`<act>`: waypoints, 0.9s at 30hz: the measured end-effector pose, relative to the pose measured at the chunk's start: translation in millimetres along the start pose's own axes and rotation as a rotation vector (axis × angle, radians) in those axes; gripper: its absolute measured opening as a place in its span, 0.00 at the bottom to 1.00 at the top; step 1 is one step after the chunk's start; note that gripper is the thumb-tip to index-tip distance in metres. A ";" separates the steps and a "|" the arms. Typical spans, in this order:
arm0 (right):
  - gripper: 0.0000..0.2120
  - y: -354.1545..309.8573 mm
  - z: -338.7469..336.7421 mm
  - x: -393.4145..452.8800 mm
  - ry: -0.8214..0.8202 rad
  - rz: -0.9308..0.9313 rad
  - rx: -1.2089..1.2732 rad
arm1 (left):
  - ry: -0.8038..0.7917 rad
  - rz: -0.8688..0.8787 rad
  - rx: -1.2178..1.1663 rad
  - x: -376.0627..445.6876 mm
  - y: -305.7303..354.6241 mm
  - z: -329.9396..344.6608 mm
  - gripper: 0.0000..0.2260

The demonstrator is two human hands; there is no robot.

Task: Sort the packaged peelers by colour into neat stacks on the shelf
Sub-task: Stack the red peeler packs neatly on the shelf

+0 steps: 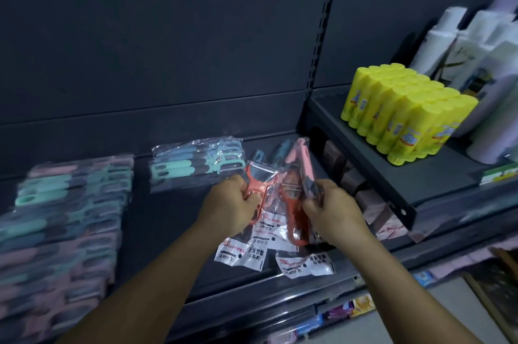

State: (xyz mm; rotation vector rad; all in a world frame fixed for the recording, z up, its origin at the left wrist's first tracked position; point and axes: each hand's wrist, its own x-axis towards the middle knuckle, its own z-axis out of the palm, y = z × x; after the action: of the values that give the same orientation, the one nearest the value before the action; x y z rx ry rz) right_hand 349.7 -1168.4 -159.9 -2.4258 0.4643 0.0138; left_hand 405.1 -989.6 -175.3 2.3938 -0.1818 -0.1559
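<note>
Peelers in pink packets point(259, 189) are pinched by left hand point(234, 205) and right hand point(330, 207) over the shelf point(168, 231); squaring edges first should keep the stack right of the teal stack point(196, 161) neat.

Two pink-red peelers in clear bags up front, held over the shelf point(157, 231). Left one point(256, 189): blade head up, handle down, white printed label end hanging below, pinched in the left hand point(232, 203). Right one point(294, 209): darker red, handle loop at bottom, gripped in the right hand point(330, 209) along w/ more packs fanning up, a paler pink peeler point(304, 158) leaning tall at the back. Behind, a neat teal/blue stack point(196, 164) lying flat, handles pointing left. Far left, a big blurred pile point(64, 234), mixed teal & pink packs in rows, also flat on the shelf.
</note>
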 end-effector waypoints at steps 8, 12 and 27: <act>0.14 -41.2 13.3 -7.7 0.006 -0.155 0.043 | 0.031 -0.090 -0.181 2.8 -3.1 -13.5 0.07; 0.15 -56.7 36.5 -7.8 -0.059 -0.151 0.007 | 0.064 -0.121 -0.163 -2.1 -9.5 -19.9 0.07; 0.18 -14.3 3.4 -4.9 0.033 0.165 0.208 | -0.137 -0.014 -0.348 -13.2 30.3 -15.6 0.03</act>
State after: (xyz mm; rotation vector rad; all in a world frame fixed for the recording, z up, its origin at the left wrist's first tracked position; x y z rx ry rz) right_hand 350.2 -1154.4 -153.2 -2.1817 0.6471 -0.0030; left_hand 392.0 -999.2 -142.5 2.0395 -0.1852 -0.3312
